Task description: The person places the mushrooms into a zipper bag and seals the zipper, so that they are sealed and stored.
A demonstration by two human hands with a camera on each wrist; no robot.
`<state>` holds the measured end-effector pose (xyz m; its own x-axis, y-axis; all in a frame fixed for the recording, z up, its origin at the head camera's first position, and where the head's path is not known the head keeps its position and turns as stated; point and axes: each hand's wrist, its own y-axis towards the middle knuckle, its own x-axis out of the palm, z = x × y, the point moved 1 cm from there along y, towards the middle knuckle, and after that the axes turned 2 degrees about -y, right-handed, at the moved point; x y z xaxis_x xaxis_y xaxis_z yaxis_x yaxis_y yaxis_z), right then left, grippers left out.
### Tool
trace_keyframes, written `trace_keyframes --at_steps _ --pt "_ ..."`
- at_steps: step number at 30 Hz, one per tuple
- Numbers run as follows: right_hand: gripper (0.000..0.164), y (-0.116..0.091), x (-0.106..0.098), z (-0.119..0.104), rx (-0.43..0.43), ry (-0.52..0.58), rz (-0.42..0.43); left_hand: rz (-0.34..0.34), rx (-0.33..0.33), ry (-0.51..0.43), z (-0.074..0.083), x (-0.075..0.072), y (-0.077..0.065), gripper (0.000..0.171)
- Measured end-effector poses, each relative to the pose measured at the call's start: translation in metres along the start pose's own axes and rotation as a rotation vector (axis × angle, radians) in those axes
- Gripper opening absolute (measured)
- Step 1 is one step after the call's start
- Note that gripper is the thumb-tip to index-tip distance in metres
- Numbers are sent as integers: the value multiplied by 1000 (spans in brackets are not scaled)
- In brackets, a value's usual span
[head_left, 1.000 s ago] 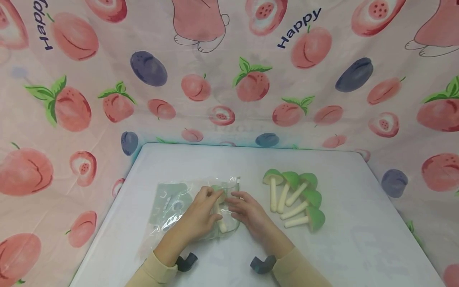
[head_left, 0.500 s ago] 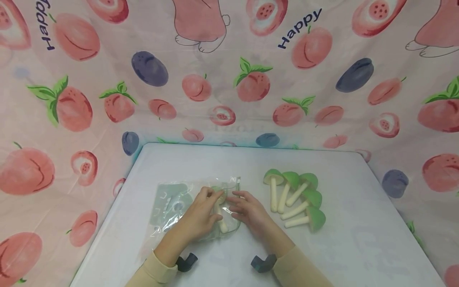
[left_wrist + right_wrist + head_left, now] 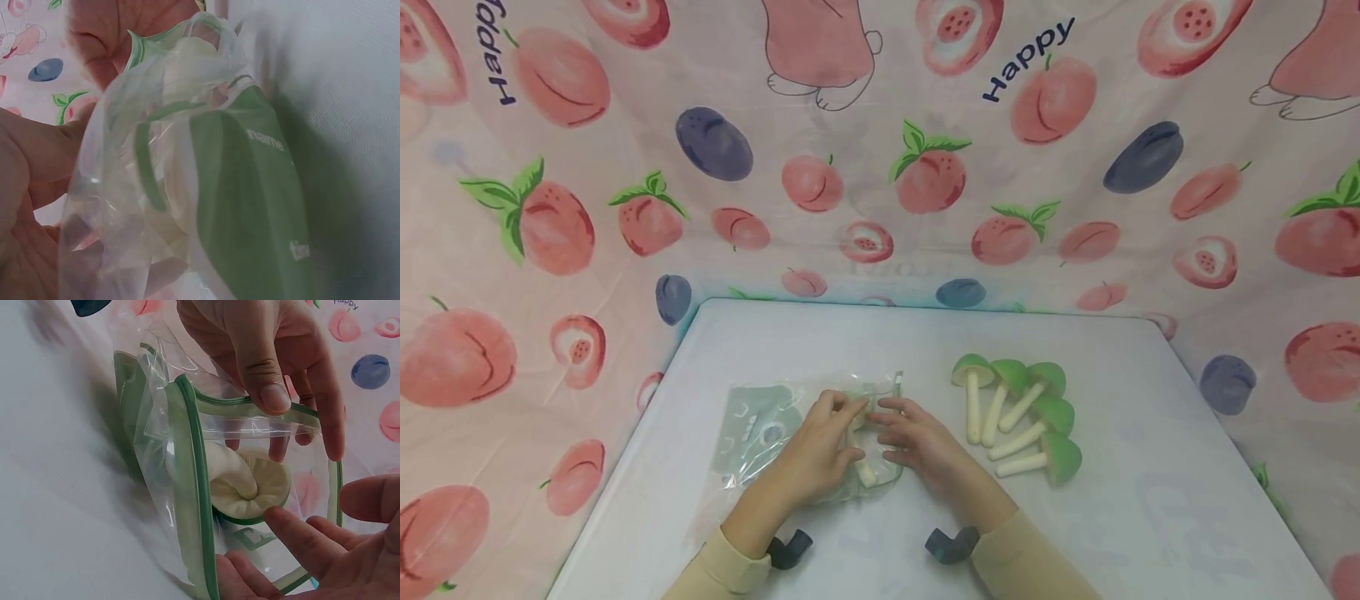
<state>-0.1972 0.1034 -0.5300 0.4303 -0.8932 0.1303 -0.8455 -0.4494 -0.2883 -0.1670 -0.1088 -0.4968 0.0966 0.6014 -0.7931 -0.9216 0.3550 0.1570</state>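
Note:
A clear zip bag with green print lies on the white table, its green-rimmed mouth facing right. Inside it is a toy mushroom; its pale stem shows under my left hand in the head view. The cap's cream underside faces the mouth in the right wrist view, with a green edge below. My left hand grips the bag near its upper rim, thumb over the film. My right hand is at the mouth, fingers loosely spread, one fingertip close to the cap; whether it touches, I cannot tell.
To the right of the hands, several green-capped toy mushrooms lie fanned out on the white table. A peach-print cloth hangs around the back and sides. Black wrist mounts sit below both hands.
My right hand's fingers have shifted slightly left and spread a little over the bag's mouth. Less of the bagged mushroom's cap shows in the head view. My left hand stays in place.

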Motion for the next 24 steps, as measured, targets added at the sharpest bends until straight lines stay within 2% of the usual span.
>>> trace_keyframes --at_steps 5,24 --pt "51 1 -1 0 3 12 -25 4 7 -15 -1 -1 -1 70" --pt "58 -5 -8 3 -30 27 13 -14 -26 -24 -1 -1 1 70"
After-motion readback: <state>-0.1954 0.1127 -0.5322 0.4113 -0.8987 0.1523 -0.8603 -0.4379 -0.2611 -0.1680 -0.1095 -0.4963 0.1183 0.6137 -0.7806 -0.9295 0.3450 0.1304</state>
